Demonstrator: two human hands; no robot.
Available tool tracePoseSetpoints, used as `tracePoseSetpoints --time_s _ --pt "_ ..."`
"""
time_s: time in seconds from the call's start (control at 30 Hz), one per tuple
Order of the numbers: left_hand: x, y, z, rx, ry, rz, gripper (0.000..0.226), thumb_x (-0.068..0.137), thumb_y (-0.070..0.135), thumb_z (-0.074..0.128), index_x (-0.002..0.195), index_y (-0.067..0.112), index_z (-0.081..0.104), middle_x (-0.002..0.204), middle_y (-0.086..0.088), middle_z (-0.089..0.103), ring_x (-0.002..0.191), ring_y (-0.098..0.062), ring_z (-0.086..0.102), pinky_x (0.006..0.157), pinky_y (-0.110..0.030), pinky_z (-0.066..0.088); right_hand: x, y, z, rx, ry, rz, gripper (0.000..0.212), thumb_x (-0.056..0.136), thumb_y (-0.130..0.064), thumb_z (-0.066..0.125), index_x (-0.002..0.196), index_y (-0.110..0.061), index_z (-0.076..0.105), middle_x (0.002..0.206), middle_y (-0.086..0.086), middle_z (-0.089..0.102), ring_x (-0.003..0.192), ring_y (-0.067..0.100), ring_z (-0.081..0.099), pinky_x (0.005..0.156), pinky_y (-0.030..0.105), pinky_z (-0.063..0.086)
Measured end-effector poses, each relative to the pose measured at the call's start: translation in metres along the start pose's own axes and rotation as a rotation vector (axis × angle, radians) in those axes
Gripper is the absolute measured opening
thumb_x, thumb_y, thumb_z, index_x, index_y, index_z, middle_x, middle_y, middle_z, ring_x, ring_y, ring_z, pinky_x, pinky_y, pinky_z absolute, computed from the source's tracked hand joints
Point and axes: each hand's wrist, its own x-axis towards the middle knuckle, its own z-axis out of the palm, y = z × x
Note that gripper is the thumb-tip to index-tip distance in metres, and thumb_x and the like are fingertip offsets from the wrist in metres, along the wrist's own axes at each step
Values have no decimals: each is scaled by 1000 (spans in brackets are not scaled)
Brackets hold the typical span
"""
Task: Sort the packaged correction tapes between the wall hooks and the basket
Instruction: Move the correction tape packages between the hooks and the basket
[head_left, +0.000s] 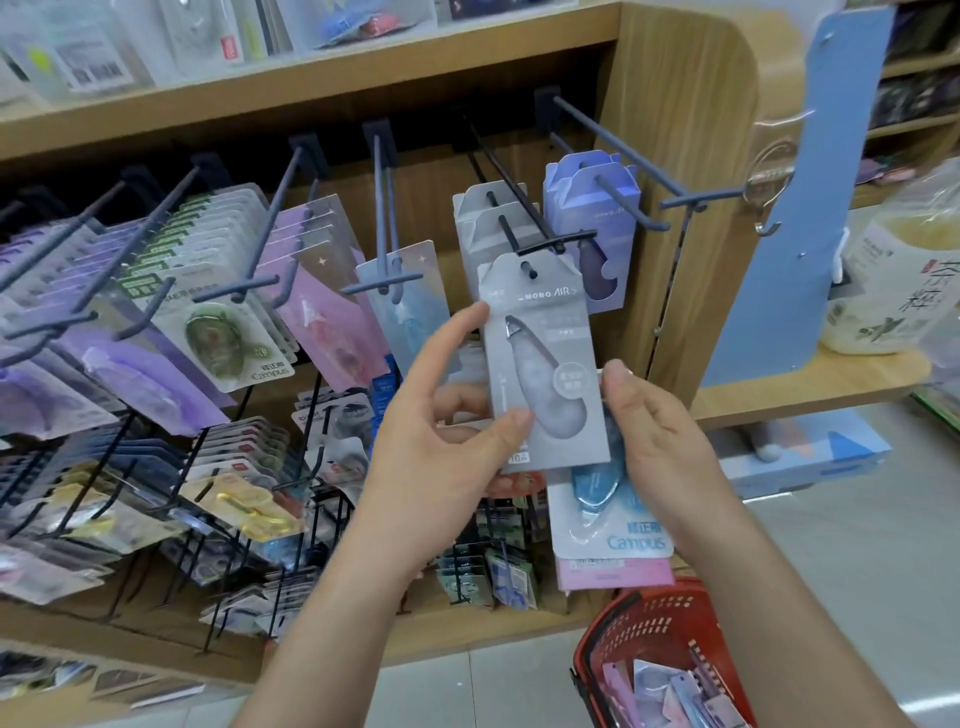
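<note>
Head view: left fingers (470, 322) pinch the likely light, stiff grey pack (545, 364) by its lower-left card edge, probably the safest hold, its hole above them near the hook (550, 243) tip; right fingers (621, 379) beside it clutch spare packs (613, 540).

A stationery shop: wooden shelving (311, 88) with hooks (613, 130) of packaged goods, red shopping basket (613, 629) below.

Wooden shelf (311, 88), blue panel (810, 208) (upright); bagged tub (893, 280)
</note>
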Motion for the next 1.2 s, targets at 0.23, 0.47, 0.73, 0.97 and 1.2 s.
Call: tracePoseSetpoints --time_s 0.23,0.47,0.73,0.97,1.2 --pt "30 -26 17 190 249 93 64 87 17 73 117 68 49 90 5 66 55 -3 54 60 -18 49 1 17 -22 -193 259 19 11 96 -27 63 86 -22 61 72 -19 61 58 -5 53 52 11 41" --pt "76 -31 21 363 307 103 62 94 12 63 140 48 45 95 12 62 70 -9 58 64 -12 47 -3 2 -16 -96 256 -96 50 85 -26 75 121 -42 45 100 -12 67 80 2 67 67 17 53" --pt "14 -21 29 131 -7 -75 34 91 40 67 124 33 62 104 14 69 95 -4 63 85 -32 55 -1 -7 -7 0 281 -130 68 65 -46 76 126 -38 46 107 -11 71 92 7 71 73 28 58" --pt "-7 -29 31 -128 64 -165 48 64 24 82 108 18 65 95 -4 74 86 -23 72 72 -33 60 -3 -9 0 95 137 -98 28 95 -35 61 122 -41 56 112 -4 72 100 17 71 80 39 59" --pt "-16 -25 16 -299 135 -92 67 81 4 68 129 44 45 109 -8 74 101 -29 71 83 -49 59 -9 -7 -15 219 78 2 33 95 -5 56 120 -27 64 99 0 78 84 16 74 65 30 60"
